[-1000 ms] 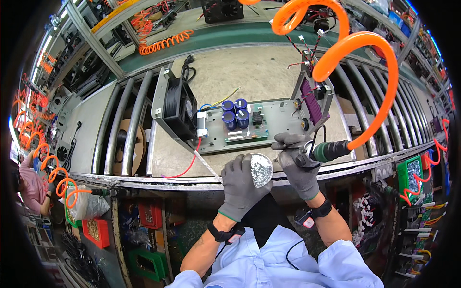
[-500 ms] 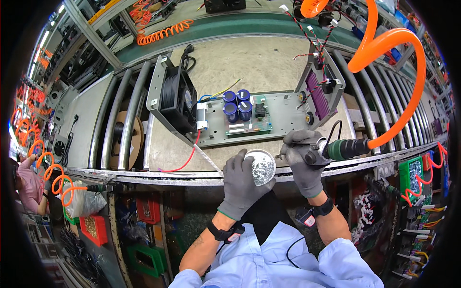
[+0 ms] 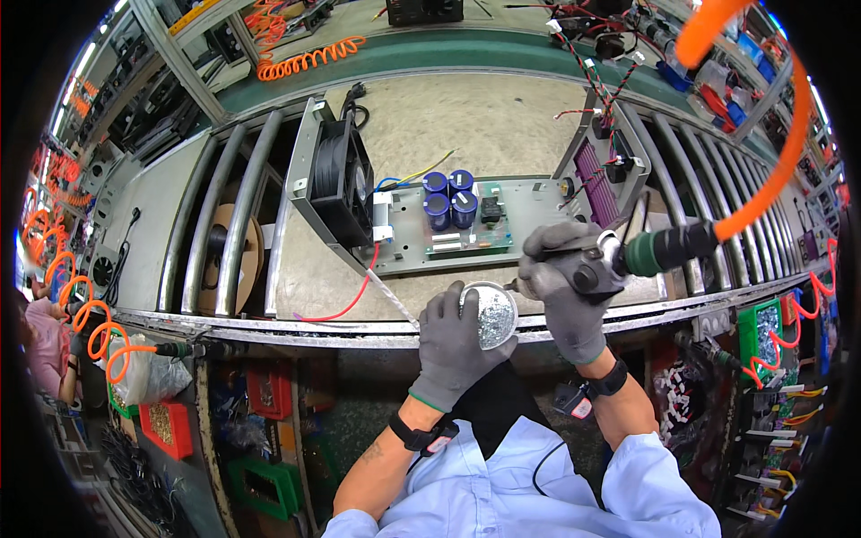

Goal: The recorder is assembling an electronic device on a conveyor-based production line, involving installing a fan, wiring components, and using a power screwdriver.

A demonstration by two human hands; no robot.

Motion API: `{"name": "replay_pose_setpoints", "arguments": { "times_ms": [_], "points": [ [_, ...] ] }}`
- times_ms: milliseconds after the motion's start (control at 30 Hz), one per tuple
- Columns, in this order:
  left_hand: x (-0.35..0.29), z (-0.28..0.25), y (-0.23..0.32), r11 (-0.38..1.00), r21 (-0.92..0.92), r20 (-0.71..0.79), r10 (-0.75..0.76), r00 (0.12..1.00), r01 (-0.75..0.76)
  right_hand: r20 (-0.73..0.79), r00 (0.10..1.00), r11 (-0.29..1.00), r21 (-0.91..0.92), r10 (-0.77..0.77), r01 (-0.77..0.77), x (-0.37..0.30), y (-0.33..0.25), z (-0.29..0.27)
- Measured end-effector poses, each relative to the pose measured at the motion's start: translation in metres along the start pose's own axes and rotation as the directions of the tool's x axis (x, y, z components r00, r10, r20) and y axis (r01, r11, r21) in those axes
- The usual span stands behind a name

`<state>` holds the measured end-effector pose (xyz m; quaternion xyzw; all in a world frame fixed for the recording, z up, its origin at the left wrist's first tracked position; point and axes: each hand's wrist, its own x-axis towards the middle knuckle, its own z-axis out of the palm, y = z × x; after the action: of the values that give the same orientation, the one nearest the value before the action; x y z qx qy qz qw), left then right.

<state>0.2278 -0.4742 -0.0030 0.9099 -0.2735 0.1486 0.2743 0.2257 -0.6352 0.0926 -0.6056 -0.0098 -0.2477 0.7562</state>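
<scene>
My gloved left hand is closed round a small round white dish full of tiny silvery pieces, probably screws. In my gloved right hand I grip a pneumatic screwdriver; its bit points left at the dish's rim, close to it. A green and black coupling joins the driver to an orange coiled air hose. Beyond my hands stands a grey metal chassis with a black fan at its left end. A circuit board with blue capacitors is on the chassis floor.
Metal rollers flank the bench on both sides. A red wire trails from the chassis to the bench edge. Below the bench are red and green parts bins. At far left, a person in pink is partly visible.
My right hand and the screwdriver have lifted slightly, with the bit now nearer the dish. The orange hose has swung right. My left hand still holds the dish in nearly the same place.
</scene>
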Motion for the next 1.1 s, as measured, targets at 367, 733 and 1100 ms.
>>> {"name": "replay_pose_setpoints", "arguments": {
  "times_ms": [367, 733, 1100],
  "points": [
    [-0.003, 0.006, -0.006, 0.999, -0.043, -0.061, 0.019, 0.998, -0.021, 0.132, 0.991, 0.999, 0.003, -0.032, 0.032, 0.007, 0.027, 0.021],
    [-0.005, 0.011, -0.007, 0.998, -0.065, -0.069, 0.0, 0.998, -0.005, 0.169, 0.986, 0.999, -0.039, -0.011, 0.018, 0.013, 0.048, 0.027],
    [-0.002, 0.001, -0.005, 0.997, -0.07, 0.018, -0.02, 1.0, 0.021, -0.083, 0.994, 0.997, -0.044, -0.066, 0.063, 0.065, -0.006, 0.01]
  ]
}}
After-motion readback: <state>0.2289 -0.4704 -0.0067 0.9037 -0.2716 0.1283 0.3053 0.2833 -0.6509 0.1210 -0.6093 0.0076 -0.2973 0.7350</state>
